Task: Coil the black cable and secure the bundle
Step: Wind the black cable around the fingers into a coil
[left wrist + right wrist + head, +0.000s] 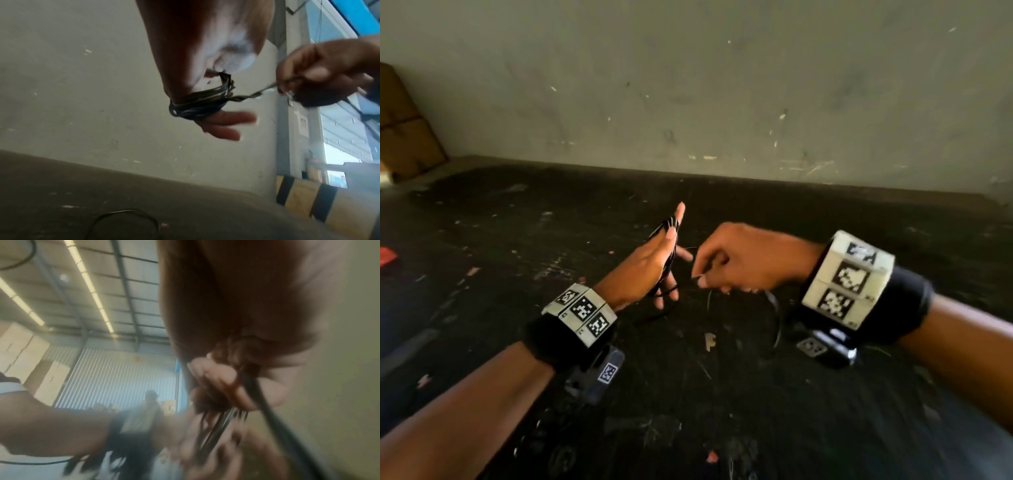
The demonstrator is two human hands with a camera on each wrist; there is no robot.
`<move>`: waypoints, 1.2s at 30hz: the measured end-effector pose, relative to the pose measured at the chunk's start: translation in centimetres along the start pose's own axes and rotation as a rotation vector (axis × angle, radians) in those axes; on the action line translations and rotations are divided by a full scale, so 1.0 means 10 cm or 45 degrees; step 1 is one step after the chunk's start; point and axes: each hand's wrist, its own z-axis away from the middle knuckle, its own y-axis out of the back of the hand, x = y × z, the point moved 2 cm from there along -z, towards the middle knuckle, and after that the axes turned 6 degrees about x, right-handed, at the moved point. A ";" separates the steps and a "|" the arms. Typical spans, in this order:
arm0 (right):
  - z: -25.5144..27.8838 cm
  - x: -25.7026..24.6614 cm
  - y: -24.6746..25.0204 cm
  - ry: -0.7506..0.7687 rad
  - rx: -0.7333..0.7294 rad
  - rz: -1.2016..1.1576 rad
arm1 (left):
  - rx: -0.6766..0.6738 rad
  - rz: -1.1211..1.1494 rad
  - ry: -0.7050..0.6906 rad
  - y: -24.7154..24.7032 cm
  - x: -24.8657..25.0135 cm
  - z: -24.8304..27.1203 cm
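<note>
The thin black cable is wound in several turns as a coil (667, 270) (197, 104) around the straight, spread fingers of my left hand (650, 263) (224, 120), held above the dark table. My right hand (736, 260) (320, 76) is close to its right and pinches the cable's free strand (257, 95) (257, 391) between thumb and fingertips, pulled taut from the coil. The loose cable tail (777, 318) (127, 211) curves over the table below my right wrist. The right wrist view is blurred; the left hand (216, 444) shows there only as a smear.
The black, scuffed table (688, 394) runs back to a grey wall (722, 85). A cardboard box (404, 126) stands at the far left corner and a red object (387, 257) lies at the left edge. Small scraps dot the tabletop.
</note>
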 end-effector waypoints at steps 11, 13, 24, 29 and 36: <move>-0.07 0.16 0.87 0.225 0.403 0.285 | -0.529 0.236 0.274 -0.15 -0.03 0.36; -0.12 0.32 0.85 0.239 0.455 0.245 | -0.585 0.403 0.268 -0.15 0.04 0.41; -0.32 0.69 -0.20 0.307 0.681 -0.214 | -0.587 1.157 0.134 -0.12 0.54 0.20; -0.32 0.35 -0.57 0.176 0.492 -0.321 | -0.153 1.144 0.014 0.04 0.57 -0.15; -0.15 0.04 -0.51 0.097 0.190 -0.222 | 0.042 0.758 0.029 0.14 0.37 -0.26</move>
